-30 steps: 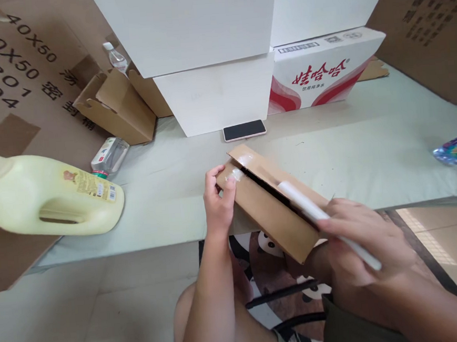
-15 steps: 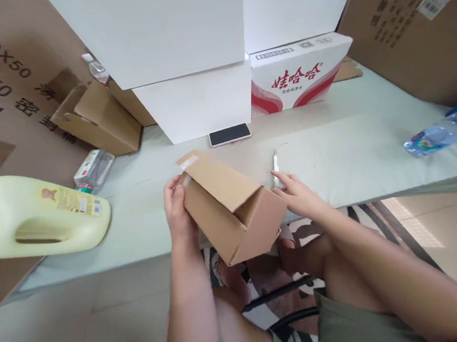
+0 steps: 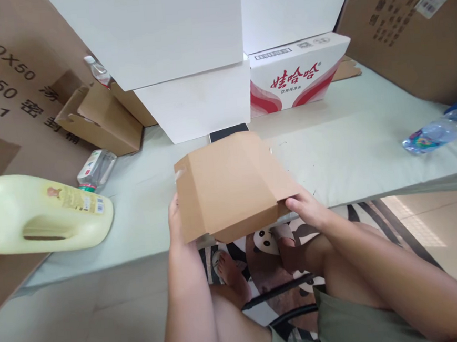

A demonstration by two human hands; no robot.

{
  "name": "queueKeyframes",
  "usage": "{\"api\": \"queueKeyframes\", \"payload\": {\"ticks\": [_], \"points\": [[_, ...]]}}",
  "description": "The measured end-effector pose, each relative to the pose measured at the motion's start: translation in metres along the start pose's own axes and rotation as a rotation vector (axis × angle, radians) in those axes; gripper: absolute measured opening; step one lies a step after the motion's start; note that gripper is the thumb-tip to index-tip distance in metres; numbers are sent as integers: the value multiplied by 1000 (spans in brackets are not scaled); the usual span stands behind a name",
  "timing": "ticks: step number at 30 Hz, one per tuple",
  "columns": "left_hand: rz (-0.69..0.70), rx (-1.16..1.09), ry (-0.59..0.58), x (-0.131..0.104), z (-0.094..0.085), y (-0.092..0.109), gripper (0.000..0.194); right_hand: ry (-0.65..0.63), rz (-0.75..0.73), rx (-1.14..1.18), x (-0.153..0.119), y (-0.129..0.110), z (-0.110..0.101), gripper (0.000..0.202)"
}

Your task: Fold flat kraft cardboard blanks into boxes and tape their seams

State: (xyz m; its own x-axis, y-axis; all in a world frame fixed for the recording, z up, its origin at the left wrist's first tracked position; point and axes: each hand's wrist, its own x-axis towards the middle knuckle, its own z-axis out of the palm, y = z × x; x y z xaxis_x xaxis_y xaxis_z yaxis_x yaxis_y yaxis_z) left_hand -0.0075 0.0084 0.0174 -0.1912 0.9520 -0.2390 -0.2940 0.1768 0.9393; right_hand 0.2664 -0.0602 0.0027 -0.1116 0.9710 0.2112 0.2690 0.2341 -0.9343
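A brown cardboard box (image 3: pixel 233 184) is held at the table's front edge, its broad flat side facing up and partly collapsed. My left hand (image 3: pixel 174 217) grips its left side, with most of the fingers hidden behind the cardboard. At the near right corner, my right hand (image 3: pixel 307 206) pinches the edge with the thumb on top. Behind the box lies a dark-screened phone (image 3: pixel 228 132), its lower part covered. A tiny tip of a whitish slim object (image 3: pixel 270 150) shows beside the box's right edge.
On the left lie a pale yellow jug (image 3: pixel 74 220) and a clear bottle (image 3: pixel 97 168), near an open carton (image 3: pixel 104 123). White boxes (image 3: pixel 195 105) and a red-and-white carton (image 3: pixel 292 81) stand at the back. A crumpled plastic bottle (image 3: pixel 427 138) lies right.
The box has turned so its broad side faces up, now covering part of the phone and most of the whitish slim object. My right hand has moved from beside that object onto the box.
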Motion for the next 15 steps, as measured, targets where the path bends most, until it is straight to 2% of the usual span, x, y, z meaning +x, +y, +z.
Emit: {"api": "queueKeyframes", "payload": {"ticks": [4,9,12,15], "points": [[-111,-41,-16,0,0,-1,37,22,-54,-57,2,-1,5,63],[-107,-162,-45,2,-2,3,22,177,116,-186,8,-4,9,53],[-59,-133,-96,-2,-3,6,32,272,216,-300,9,-2,9,48],[9,-122,-158,-7,-6,8,44,245,292,-253,8,-1,10,42]]}}
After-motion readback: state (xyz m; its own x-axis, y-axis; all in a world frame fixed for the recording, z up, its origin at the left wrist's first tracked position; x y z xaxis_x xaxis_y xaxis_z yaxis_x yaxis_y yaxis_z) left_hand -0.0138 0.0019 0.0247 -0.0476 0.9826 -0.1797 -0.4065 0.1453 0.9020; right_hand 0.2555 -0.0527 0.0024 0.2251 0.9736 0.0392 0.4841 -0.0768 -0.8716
